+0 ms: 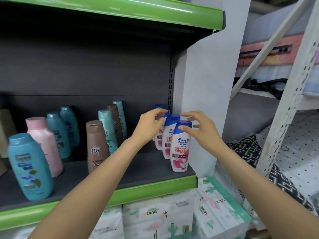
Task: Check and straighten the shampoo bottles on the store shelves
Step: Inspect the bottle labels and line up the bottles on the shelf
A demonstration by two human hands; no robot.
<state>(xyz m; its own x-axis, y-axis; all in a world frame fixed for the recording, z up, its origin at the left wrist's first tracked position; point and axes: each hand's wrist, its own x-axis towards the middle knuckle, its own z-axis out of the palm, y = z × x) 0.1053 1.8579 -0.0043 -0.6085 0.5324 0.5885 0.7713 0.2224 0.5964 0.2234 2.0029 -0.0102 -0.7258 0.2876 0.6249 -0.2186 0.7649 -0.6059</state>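
Three white shampoo bottles (179,149) with blue caps, lined front to back at the right end of the shelf (138,171). Right hand (202,131) pinching the front bottle's cap; left hand (148,125) curled around the rear bottle's cap. Tall, narrow, glossy plastic: easily toppled like dominoes by a sideways nudge, or off the shelf's green lip.
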